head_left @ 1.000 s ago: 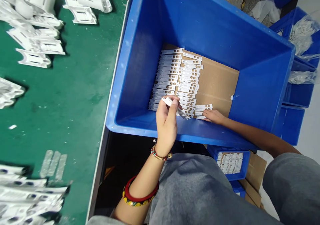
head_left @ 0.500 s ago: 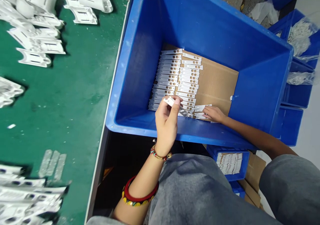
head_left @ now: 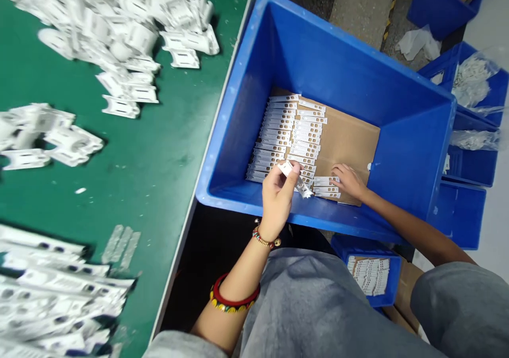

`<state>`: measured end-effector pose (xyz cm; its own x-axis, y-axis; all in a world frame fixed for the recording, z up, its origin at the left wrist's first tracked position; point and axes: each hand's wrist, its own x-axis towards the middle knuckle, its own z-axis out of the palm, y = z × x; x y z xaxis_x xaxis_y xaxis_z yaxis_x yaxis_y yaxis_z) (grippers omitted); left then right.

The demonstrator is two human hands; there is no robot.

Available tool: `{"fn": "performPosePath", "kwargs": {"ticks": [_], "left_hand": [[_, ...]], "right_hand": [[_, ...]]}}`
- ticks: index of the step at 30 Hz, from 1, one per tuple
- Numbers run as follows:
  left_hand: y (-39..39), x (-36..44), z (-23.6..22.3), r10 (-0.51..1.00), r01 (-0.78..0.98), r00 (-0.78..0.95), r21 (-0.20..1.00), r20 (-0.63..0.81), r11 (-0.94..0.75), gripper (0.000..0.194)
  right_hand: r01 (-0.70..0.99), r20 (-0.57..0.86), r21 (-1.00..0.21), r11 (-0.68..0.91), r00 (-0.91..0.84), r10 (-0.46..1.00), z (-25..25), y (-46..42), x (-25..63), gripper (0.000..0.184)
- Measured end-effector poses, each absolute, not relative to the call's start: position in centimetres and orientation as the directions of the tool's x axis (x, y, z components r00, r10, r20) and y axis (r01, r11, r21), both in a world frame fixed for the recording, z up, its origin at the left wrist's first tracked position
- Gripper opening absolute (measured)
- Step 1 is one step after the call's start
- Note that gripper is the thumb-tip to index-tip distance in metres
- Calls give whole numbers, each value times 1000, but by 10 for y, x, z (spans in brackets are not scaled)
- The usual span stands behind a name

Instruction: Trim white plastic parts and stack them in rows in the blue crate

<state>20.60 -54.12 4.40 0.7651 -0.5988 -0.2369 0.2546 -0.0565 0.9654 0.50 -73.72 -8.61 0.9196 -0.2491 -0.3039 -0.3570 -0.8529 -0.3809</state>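
The left hand (head_left: 276, 201) is raised just inside the near rim of a blue plastic crate (head_left: 330, 66), and its fingers (head_left: 289, 179) are pinched closed on a white strip (head_left: 287, 169), which angles down and to the right, its far end just above the packed rows. The right hand (head_left: 349, 182) lies palm down inside the same crate, its fingers (head_left: 337, 173) loosely extended, gripping nothing and touching the end of a short stack of strips (head_left: 326, 188). That stack lies crosswise to two long rows of overlapping white strips (head_left: 278, 130) with brownish holes, all resting on a cardboard sheet (head_left: 350, 135) that lines the crate floor. A red bangle (head_left: 234, 297) and a beaded bracelet (head_left: 263, 238) circle the left arm. To the left, a green tabletop (head_left: 159, 188) carries heaps of white molded plastic parts (head_left: 119, 29). Below the large crate sits a smaller blue crate (head_left: 377, 289) holding more strips (head_left: 369, 276). Farther right, blue bins (head_left: 469, 215) hold clear bags of small white parts (head_left: 471, 82).
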Motion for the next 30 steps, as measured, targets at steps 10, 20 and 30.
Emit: {"fn": "performPosePath", "kwargs": {"ticks": [10, 20, 30], "left_hand": [[-511, 165, 84, -674, -188, 715, 979, 189, 75, 31], [-320, 153, 67, 210, -25, 961, 810, 182, -585, 28], [-284, 193, 17, 647, 419, 758, 696, 86, -583, 43]], "right_hand": [[-327, -307, -923, -202, 944, -124, 61, -631, 47, 64], [-211, -213, -913, -349, 977, -33, 70, -521, 171, 30], [-26, -230, -406, -913, 970, 74, 73, -382, 362, 43]]}}
